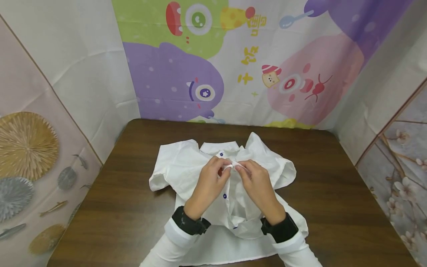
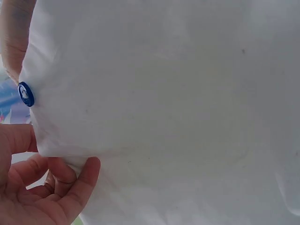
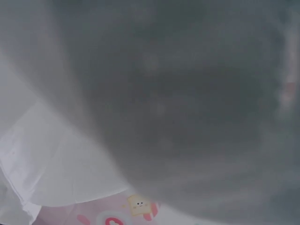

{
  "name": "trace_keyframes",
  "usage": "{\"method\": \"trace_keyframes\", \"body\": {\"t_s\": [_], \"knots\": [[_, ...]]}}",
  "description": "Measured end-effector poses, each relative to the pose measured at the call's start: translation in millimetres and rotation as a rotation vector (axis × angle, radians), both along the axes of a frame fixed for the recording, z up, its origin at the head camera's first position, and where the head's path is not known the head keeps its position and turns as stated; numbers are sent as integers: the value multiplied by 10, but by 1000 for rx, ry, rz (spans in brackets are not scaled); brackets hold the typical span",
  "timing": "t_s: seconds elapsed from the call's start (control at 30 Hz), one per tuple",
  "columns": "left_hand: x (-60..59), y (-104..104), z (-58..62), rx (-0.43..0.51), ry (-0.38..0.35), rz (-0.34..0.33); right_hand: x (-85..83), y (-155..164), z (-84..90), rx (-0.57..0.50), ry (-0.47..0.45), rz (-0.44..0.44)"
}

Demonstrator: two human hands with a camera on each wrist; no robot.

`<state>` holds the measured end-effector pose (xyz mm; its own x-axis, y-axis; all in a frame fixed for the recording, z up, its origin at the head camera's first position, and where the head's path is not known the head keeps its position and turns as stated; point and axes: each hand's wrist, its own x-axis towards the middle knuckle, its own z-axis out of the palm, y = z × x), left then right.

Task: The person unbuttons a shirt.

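Observation:
A white short-sleeved shirt lies front up with its collar toward the back of the table. My left hand pinches the fabric at the front opening between thumb and fingers. Close beside it, my right hand pinches the other edge of the opening, the fingertips nearly meeting. One blue button shows above the hands and another blue button below. In the left wrist view a blue button sits at the fabric's edge between fingers. Blurred cloth fills most of the right wrist view, hiding the right hand.
The shirt rests on a brown wooden table. Behind the table hangs a cartoon-printed cloth, with patterned panels at both sides. Black bands circle both wrists over white sleeves.

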<state>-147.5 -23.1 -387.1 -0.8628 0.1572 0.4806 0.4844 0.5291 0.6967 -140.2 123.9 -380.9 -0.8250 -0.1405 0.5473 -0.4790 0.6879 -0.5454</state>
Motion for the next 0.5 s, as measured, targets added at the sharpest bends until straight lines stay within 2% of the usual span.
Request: {"method": "trace_keyframes", "body": {"t_s": [0.27,0.5], "knots": [[-8,-23,-25,3,4,-25,-9,3,3,-13,-43,-5],[-10,-38,-41,12,-11,-38,-41,-10,-27,-22,3,6]]}}
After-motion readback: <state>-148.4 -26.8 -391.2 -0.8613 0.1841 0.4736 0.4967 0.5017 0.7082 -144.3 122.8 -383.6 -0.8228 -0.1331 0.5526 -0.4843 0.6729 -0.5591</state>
